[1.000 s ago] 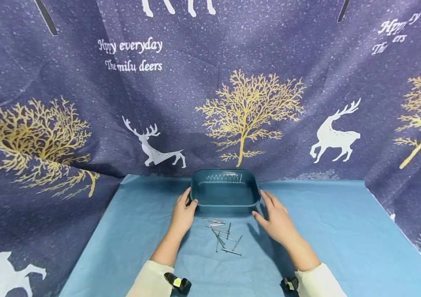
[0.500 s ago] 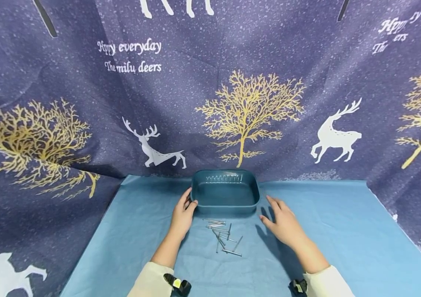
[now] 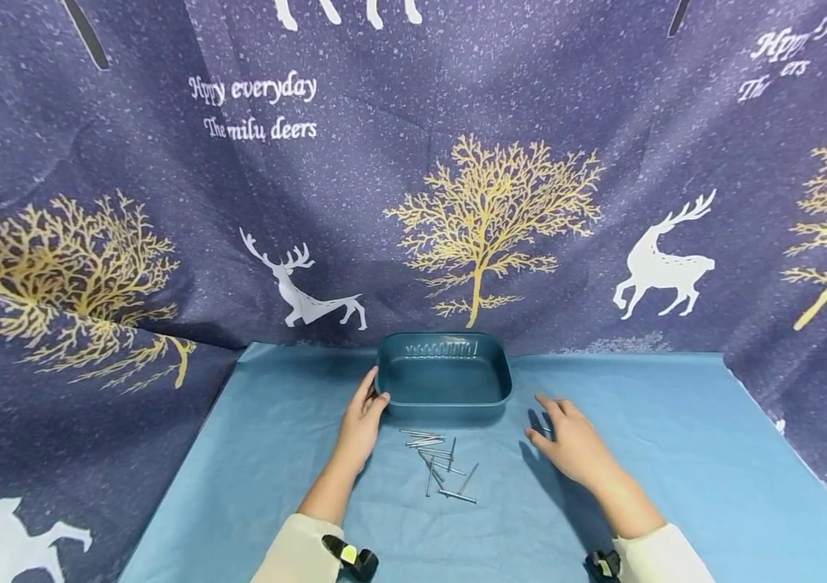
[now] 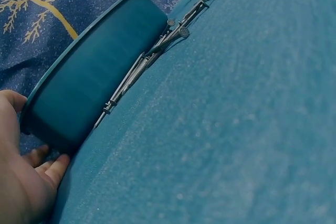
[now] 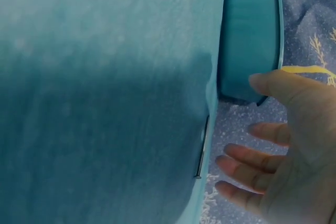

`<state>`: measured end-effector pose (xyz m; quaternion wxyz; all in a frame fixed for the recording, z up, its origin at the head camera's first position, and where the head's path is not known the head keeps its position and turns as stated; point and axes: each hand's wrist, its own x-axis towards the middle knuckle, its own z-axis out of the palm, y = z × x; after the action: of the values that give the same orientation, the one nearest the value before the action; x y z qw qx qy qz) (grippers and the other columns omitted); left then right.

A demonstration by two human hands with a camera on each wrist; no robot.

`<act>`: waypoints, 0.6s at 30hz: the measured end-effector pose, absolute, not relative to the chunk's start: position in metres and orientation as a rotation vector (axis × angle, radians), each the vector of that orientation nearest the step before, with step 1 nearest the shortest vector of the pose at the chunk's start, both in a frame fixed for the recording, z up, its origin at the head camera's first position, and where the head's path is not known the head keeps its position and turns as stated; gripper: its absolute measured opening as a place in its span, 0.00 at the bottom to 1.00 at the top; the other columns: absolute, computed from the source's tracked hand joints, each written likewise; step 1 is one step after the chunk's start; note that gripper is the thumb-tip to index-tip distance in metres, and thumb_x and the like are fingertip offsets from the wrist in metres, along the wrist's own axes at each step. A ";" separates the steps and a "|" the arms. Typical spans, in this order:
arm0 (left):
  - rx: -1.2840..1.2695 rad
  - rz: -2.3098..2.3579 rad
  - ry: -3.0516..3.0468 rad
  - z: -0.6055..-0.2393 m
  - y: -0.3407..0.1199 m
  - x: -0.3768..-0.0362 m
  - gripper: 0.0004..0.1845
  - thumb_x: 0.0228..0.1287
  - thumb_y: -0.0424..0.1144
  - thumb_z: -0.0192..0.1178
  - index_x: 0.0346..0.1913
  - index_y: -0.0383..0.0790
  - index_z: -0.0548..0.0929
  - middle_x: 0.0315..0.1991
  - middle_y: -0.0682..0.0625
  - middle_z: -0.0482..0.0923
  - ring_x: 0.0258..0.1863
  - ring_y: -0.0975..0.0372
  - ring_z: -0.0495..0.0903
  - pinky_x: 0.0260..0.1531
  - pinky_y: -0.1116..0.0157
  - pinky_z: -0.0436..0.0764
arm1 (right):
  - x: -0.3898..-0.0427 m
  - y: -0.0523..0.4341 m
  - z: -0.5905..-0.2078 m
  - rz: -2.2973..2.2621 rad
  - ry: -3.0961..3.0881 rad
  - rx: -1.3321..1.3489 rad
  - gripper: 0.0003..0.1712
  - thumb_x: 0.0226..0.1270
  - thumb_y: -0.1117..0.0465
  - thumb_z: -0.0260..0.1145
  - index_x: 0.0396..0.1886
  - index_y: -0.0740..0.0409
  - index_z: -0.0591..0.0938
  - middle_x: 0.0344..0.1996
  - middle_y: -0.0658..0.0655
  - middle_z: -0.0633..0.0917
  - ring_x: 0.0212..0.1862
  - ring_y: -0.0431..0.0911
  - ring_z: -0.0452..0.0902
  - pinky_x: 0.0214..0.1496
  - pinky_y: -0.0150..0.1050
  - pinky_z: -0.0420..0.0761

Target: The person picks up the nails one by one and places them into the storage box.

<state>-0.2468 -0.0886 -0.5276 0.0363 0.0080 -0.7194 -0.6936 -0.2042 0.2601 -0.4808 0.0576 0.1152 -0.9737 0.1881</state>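
A teal rectangular plastic box [image 3: 449,411] stands at the back of the cloth. My left hand [image 3: 359,425] holds its left end, the thumb at the near corner. In the left wrist view, one digit of the left hand [image 4: 21,171] is at the rim and others curl at the base. Metal nails [image 3: 435,465] lie in a loose heap in front of the box, several crossing. To the right, my right hand [image 3: 573,445] hovers apart from the box with relaxed fingers. Near its thumb lies a single nail [image 5: 202,148], partly hidden in the head view.
A light blue cloth [image 3: 253,502] covers the table. Behind it hangs a dark blue curtain [image 3: 355,202] printed with deer and golden trees. Black wrist devices [image 3: 358,560] are strapped at the sleeves.
My right hand has moved off the box's right end, rightwards and nearer, and a single nail now shows by it. The left hand and the box have stayed almost in place.
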 end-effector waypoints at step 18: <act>0.026 -2.130 -2.209 -0.529 -0.088 -0.246 0.32 0.77 0.40 0.54 0.80 0.51 0.59 0.78 0.36 0.58 0.77 0.46 0.61 0.74 0.46 0.64 | -0.214 0.273 -0.487 0.473 -3.074 0.343 0.07 0.62 0.64 0.69 0.38 0.60 0.81 0.34 0.57 0.79 0.40 0.53 0.77 0.45 0.54 0.79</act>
<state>-0.2461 -0.0882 -0.5288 0.0363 0.0086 -0.7194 -0.6936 -0.2143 0.2732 -0.4874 0.0062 0.1097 -0.9824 0.1512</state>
